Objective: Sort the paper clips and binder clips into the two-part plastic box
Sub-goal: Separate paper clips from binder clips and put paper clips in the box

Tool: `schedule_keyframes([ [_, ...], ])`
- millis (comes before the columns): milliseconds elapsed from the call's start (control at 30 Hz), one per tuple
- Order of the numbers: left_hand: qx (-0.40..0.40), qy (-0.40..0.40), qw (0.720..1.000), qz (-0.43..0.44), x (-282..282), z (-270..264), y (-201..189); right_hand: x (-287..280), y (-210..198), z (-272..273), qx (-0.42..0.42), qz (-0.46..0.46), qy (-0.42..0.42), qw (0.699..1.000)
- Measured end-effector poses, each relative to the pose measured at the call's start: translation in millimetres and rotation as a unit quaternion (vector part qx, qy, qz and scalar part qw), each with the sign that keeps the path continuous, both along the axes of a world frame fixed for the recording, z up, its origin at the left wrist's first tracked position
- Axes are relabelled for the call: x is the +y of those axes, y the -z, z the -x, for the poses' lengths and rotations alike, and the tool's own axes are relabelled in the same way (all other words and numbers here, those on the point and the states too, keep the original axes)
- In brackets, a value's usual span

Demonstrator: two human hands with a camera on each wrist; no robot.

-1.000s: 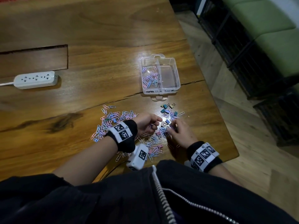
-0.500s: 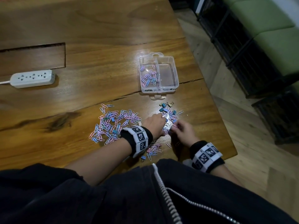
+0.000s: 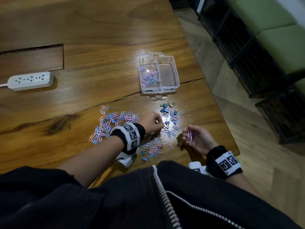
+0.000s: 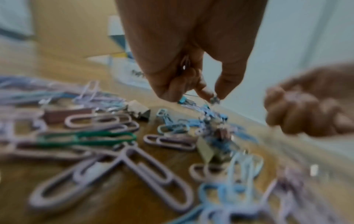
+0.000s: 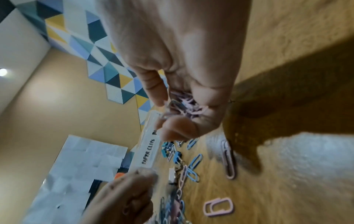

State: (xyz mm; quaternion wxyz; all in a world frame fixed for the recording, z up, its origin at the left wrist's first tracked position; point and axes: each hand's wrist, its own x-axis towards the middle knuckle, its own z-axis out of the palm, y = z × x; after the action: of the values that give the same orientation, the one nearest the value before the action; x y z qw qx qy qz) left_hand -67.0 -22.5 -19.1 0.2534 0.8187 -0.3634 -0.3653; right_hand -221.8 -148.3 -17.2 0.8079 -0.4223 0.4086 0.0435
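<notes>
Wooden table (image 3: 85,30), right hand (image 3: 196,138) cupping paper clips (image 3: 189,136), left hand (image 3: 152,122) picking

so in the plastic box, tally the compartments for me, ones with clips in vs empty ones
compartments with paper clips: 1
empty compartments: 1
total: 2, both in the two-part plastic box
</notes>
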Motion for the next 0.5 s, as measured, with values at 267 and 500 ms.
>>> schedule_keyframes([
  [267,0.502,-0.255,0.81,0.164,13.9,-16.1,-12.6,16.2,2.4,-0.6,0.085,0.263,-0.146,0.95],
  [500,0.413,-0.231,0.877,0.082,8.6,-11.4,-14.3,21.7,7.9,13.1,0.113,0.527,-0.329,0.775],
])
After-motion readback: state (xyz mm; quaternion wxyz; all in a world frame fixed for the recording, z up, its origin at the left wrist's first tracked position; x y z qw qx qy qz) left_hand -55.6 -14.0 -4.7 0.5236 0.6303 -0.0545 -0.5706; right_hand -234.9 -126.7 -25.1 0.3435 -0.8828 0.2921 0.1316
